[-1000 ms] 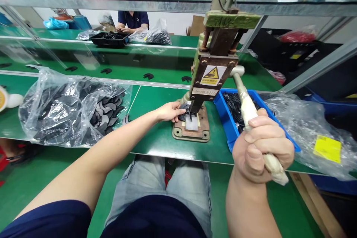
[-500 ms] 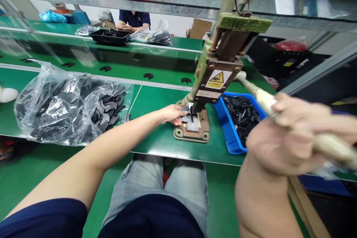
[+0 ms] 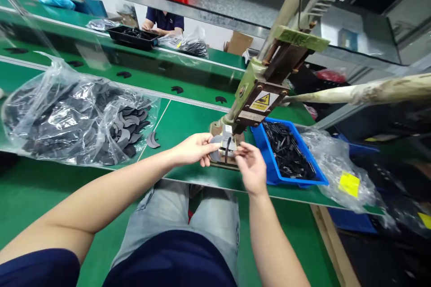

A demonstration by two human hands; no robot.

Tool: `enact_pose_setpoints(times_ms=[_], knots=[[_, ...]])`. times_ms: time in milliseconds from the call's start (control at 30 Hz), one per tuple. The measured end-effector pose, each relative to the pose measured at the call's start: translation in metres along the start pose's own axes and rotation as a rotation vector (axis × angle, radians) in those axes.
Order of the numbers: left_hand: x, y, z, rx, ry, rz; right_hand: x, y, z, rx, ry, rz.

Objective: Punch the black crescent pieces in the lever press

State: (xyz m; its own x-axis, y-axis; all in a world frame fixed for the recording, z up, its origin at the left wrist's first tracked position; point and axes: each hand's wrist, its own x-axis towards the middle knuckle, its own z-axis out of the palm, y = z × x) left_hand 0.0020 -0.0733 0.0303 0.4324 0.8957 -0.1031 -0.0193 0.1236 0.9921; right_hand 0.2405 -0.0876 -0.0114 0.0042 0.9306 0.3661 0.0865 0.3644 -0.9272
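My left hand (image 3: pixel 197 149) pinches a grey curved piece (image 3: pixel 217 149) between thumb and fingers, over the base plate of a green hand press (image 3: pixel 254 94). A narrow black strip (image 3: pixel 228 149) stands upright across the right part of that piece. Close by on the right is my right hand (image 3: pixel 251 166), its fingers bent and the thumb apart from them. I see nothing held in it; whether its fingertips touch the piece I cannot tell. The press lever (image 3: pixel 353 92) sticks out to the right with no hand on it.
A clear bag (image 3: pixel 63 116) of grey curved pieces lies left, with loose pieces (image 3: pixel 153 140) beside it. Right of the press stands a blue bin (image 3: pixel 274 170) of black parts. Several black pieces lie on the green strip behind. A person (image 3: pixel 164 20) sits across.
My right hand has left the lever and come down beside the press base. The lever has swung up. My left hand has drawn the grey curved piece slightly towards me.
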Motion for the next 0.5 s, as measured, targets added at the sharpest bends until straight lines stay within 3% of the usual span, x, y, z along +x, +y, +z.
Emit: enact_pose_setpoints(times_ms=[67, 200, 367, 500], knots=[[-0.010, 0.001, 0.008, 0.004, -0.020, 0.003, -0.014, 0.013, 0.019, 0.062, -0.089, 0.058], [-0.022, -0.001, 0.019, 0.045, -0.041, -0.019, -0.024, 0.010, 0.043, 0.037, -0.040, 0.017], [-0.027, 0.002, 0.024, 0.020, -0.072, -0.057, -0.033, 0.001, 0.049, -0.057, 0.008, -0.055], [-0.021, 0.002, 0.020, -0.002, -0.108, -0.099, -0.035, -0.002, 0.041, -0.177, -0.036, -0.117]])
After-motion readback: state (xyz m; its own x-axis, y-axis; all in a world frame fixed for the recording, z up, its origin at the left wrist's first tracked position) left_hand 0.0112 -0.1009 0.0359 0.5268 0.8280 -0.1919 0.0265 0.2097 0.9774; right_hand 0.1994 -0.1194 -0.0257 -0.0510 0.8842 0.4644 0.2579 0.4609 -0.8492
